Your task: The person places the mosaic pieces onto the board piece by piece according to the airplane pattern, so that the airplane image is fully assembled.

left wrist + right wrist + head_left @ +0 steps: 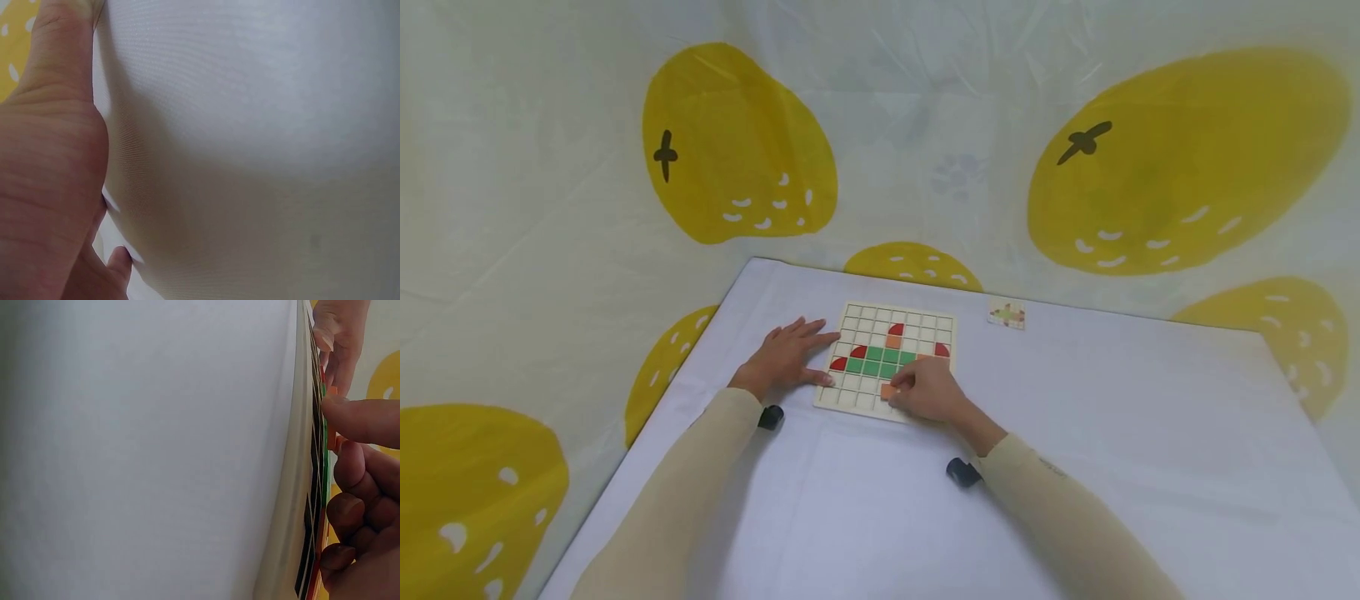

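Note:
A cream gridded board [850,402] lies flat on the white-covered table, bearing green square tiles [872,359], red rounded tiles [897,330] and an orange tile [892,342]. My right hand [931,390] pinches an orange square tile [888,392] between thumb and fingers over the board's near part. In the right wrist view, that tile [332,439] shows between the thumb [369,420] and index finger. With fingers spread, my left hand [786,358] touches the board's left edge. The right hand hides some of the board's lower right.
A small card [1006,313] with a coloured tile pattern lies beyond the board, to its right, near the table's back edge. White cloth [1112,417] covers the table. A curtain with yellow fruit prints [737,142] hangs behind and at the left.

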A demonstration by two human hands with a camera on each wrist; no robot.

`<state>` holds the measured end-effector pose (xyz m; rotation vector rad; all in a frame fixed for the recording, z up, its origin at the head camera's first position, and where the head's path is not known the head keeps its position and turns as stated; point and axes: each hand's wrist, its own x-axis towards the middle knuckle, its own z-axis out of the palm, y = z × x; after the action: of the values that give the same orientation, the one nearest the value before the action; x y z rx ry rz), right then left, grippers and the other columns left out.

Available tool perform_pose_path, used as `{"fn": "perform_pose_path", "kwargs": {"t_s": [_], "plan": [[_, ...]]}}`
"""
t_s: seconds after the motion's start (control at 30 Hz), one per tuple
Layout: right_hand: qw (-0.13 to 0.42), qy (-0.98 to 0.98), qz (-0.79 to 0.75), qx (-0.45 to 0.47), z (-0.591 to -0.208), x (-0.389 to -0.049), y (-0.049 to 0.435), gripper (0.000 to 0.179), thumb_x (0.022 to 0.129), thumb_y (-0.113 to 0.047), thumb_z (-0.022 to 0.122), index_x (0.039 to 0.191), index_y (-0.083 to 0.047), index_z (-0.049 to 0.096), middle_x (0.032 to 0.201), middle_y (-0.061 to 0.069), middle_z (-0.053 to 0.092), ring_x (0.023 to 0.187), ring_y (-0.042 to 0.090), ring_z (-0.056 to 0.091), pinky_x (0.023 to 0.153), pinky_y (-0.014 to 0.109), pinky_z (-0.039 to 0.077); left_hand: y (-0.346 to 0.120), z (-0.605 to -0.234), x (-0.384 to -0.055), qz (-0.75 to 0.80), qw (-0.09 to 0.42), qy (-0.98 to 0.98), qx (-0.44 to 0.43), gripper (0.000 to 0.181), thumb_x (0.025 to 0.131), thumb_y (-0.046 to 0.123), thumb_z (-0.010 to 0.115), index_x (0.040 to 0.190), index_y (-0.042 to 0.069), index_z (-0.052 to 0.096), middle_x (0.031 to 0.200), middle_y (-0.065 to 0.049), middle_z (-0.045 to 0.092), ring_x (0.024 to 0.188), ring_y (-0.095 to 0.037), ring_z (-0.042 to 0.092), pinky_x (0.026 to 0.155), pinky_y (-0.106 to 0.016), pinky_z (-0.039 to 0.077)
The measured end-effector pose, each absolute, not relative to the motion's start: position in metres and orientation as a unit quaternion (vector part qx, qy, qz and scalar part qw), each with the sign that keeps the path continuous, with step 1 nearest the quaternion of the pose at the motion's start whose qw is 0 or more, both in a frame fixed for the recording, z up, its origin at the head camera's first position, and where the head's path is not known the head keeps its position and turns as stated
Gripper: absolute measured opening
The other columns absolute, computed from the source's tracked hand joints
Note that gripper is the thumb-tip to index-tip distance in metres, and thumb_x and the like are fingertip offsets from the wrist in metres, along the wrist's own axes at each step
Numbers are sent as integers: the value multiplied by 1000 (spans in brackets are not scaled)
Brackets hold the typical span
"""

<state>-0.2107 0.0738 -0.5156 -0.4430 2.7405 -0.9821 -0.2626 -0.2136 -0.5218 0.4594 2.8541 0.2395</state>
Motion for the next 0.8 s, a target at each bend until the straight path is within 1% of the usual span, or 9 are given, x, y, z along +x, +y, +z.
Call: {"fn": "perform_pose_path", "kwargs": {"t_s": [0.33, 0.53, 0.8], "plan": [[77, 927, -334, -153, -521, -213, 71, 22, 82, -18, 87, 103, -9, 83, 81, -2, 72, 80, 15, 56, 67, 26, 47, -214, -523, -265, 78, 124, 976, 161, 95, 81, 69, 76, 162, 47, 30, 177, 4, 18, 166, -34, 9, 132, -63, 14], [80, 926, -342, -140, -521, -213, 70, 23, 83, -20, 87, 103, -10, 84, 76, -3, 69, 78, 16, 57, 66, 26, 46, -214, -525, -266, 81, 125, 976, 161, 95, 81, 70, 76, 162, 47, 31, 177, 4, 17, 165, -35, 8, 131, -64, 14], [77, 925, -348, -132, -522, -212, 68, 22, 84, -20, 86, 104, -10, 84, 75, -2, 68, 77, 16, 56, 63, 25, 45, -215, -525, -266, 80, 126, 976, 157, 96, 80, 69, 76, 162, 47, 31, 177, 4, 17, 166, -34, 8, 132, -64, 13]]}}
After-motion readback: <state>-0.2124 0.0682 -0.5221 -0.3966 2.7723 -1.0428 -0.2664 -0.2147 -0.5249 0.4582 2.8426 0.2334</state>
